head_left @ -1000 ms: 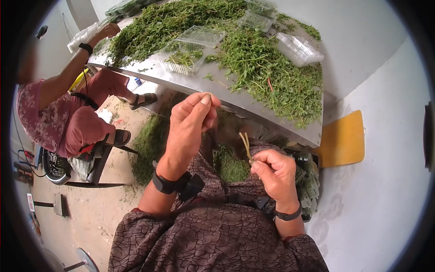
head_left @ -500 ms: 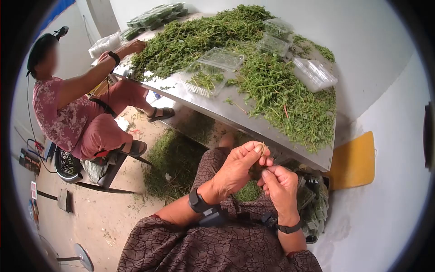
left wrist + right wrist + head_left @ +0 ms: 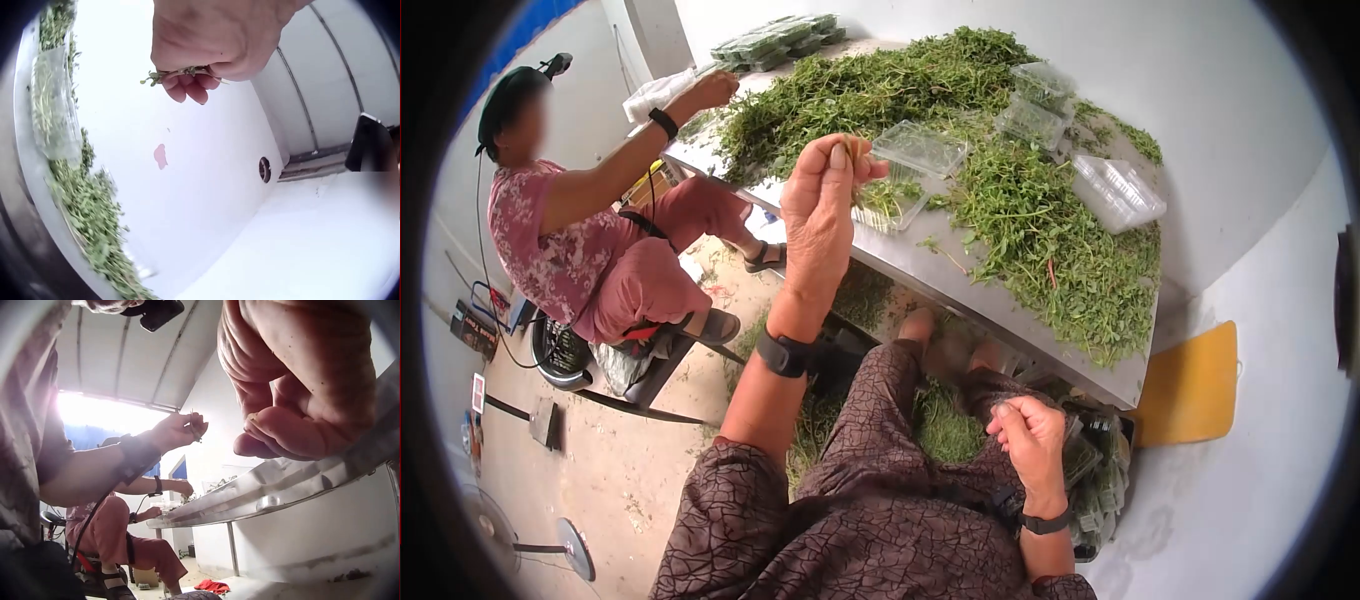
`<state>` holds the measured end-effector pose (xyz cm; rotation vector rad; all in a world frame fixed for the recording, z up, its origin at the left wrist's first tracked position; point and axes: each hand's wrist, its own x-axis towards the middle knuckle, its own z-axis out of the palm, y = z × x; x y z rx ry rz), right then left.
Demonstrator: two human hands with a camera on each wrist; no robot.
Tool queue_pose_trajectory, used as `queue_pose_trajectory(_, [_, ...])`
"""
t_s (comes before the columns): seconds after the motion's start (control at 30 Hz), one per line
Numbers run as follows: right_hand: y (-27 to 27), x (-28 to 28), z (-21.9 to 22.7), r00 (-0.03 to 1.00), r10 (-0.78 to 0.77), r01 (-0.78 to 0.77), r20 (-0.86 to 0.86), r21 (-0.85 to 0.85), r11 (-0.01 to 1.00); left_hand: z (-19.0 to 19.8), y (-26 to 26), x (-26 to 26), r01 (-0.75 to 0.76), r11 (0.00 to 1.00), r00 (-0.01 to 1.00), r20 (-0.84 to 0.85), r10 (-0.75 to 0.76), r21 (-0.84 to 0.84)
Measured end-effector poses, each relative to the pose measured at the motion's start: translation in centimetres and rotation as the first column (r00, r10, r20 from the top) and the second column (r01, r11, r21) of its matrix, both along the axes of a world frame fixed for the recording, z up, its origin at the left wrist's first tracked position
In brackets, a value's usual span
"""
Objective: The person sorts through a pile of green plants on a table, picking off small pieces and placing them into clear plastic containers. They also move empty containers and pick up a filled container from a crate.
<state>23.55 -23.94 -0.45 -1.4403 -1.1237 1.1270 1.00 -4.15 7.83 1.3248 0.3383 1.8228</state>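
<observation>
Leafy greens [image 3: 1040, 230] lie in a broad, loose heap along the metal table [image 3: 890, 262] in front of you, reaching from its far left part to the near right corner. At the left side of the table sits another person [image 3: 600, 240] in a pink patterned top, one arm stretched to the table's edge. A yellow board [image 3: 1190, 385] stands beside the near right corner, close to the wall. More greens [image 3: 945, 425] show low down between your legs. Packed clear boxes [image 3: 1100, 475] sit together beneath that same corner, and a pile of filled boxes [image 3: 775, 42] rests at the table's far left. Among the greens you have an open clear box [image 3: 890, 208] with some greens inside, and a ridged clear tray [image 3: 1118, 195] further right. Your left hand [image 3: 815, 225] is raised near the open clear box, its thumb and fingers pinched round a thin sprig [image 3: 156, 77]. Your right hand [image 3: 1035, 450] is lower, above your thigh, fingers curled in and thumb against them; whether anything tiny is between the tips, you cannot tell.
</observation>
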Motion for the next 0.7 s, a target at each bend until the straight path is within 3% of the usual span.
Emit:
queue_pose_trajectory(0.03, [0.1,0.0,-0.1,1.0,0.002,-0.002,0.003,0.004,1.0,0.1,0.8,-0.2,-0.182,0.975,0.969,-0.148,0.199,0.125])
queue_pose_trajectory(0.07, [0.2,0.0,-0.2,1.0,0.003,-0.003,0.013,-0.006,1.0,0.2,1.6,-0.5,-0.183,0.975,0.969,-0.145,0.201,0.127])
queue_pose_trajectory(0.1, [0.1,-0.1,-0.4,1.0,0.005,-0.004,0.023,-0.019,1.0,0.1,2.3,-0.8,-0.302,0.897,0.828,-0.377,0.414,0.323])
queue_pose_trajectory(0.13, [0.2,-0.2,-0.7,1.0,0.005,-0.005,0.024,-0.02,1.0,-0.3,2.8,-1.0,-0.341,0.778,0.589,-0.525,0.614,0.528])
queue_pose_trajectory(0.17, [0.3,-0.1,-1.0,1.0,0.007,-0.007,0.021,-0.021,1.0,-0.9,3.2,-1.0,-0.294,0.838,0.531,-0.651,0.543,0.459])
queue_pose_trajectory(0.2, [0.3,0.0,-1.2,1.0,0.008,-0.008,0.019,-0.022,1.0,-1.3,3.8,-1.2,-0.257,0.809,0.446,-0.678,0.585,0.529])
queue_pose_trajectory(0.27, [0.3,0.1,-1.1,0.999,0.008,-0.007,0.046,-0.023,1.0,-2.9,4.3,-1.3,-0.291,0.654,0.273,-0.594,0.757,0.699])
queue_pose_trajectory(0.4, [0.2,0.5,-1.6,0.999,-0.015,0.017,0.045,-0.035,0.999,-3.3,2.9,-1.8,-0.396,0.659,0.331,-0.57,0.752,0.639])
queue_pose_trajectory(0.47, [0.3,0.4,-1.1,0.998,-0.008,0.01,0.066,-0.022,1.0,-3.2,1.7,-1.8,-0.461,0.729,0.507,-0.525,0.684,0.506])
queue_pose_trajectory(0.5, [0.4,0.4,-0.8,0.996,-0.008,0.008,0.088,-0.007,1.0,-3.2,0.7,-1.6,-0.492,0.701,0.485,-0.507,0.713,0.516])
queue_pose_trajectory(0.53, [0.6,0.5,-0.4,0.996,-0.021,0.022,0.092,-0.011,1.0,-3.2,-0.5,-1.3,-0.484,0.71,0.497,-0.508,0.704,0.511])
queue_pose_trajectory(0.6, [1.1,0.6,0.4,0.967,-0.023,-0.021,0.254,0.169,0.985,-3.8,-2.8,-0.6,-0.415,0.729,0.531,-0.505,0.68,0.545])
queue_pose_trajectory(0.67, [1.7,0.5,2.4,0.943,-0.081,0.017,0.324,0.196,0.98,-5.3,-4.4,0.1,-0.289,0.717,0.561,-0.495,0.664,0.634])
queue_pose_trajectory(0.7, [2.1,0.7,3.0,0.917,-0.14,0.021,0.374,0.305,0.952,-6.1,-5.5,0.4,-0.221,0.761,0.574,-0.55,0.607,0.609])
